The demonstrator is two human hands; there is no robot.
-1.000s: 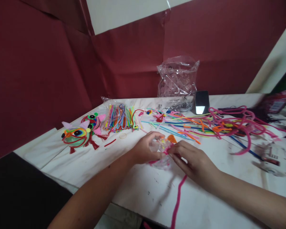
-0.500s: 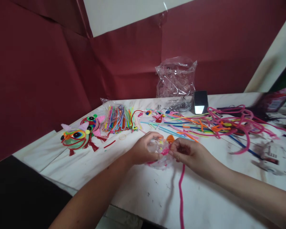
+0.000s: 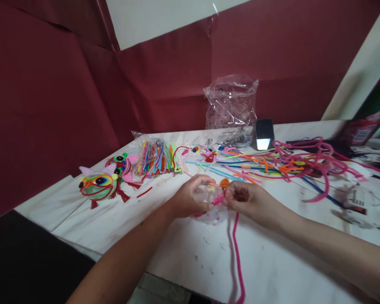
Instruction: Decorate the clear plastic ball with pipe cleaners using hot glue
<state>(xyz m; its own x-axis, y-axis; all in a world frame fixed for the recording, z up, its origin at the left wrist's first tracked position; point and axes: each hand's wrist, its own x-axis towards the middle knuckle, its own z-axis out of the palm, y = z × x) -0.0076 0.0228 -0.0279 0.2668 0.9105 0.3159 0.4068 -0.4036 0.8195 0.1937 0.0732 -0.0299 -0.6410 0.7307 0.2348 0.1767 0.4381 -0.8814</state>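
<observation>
My left hand [image 3: 188,198] is curled around a small clear plastic ball [image 3: 210,207] with bits of pink and yellow on it, held just above the white table [image 3: 120,215]. My right hand [image 3: 251,202] pinches the upper end of a long pink pipe cleaner [image 3: 236,253] against the ball's right side. The pipe cleaner hangs down from my fingers and trails toward the table's near edge. A small orange piece [image 3: 224,182] pokes up just behind the ball.
Two finished pipe-cleaner fish [image 3: 103,181] lie at the left. A bag of coloured pipe cleaners [image 3: 155,158] and a heap of loose ones [image 3: 272,164] spread behind my hands. A crumpled clear bag [image 3: 231,107] and a phone [image 3: 264,134] stand by the red wall.
My right hand has lifted and closed in on the ball, and the pink pipe cleaner has swung from slanting to hanging nearly straight down. The view has shifted slightly.
</observation>
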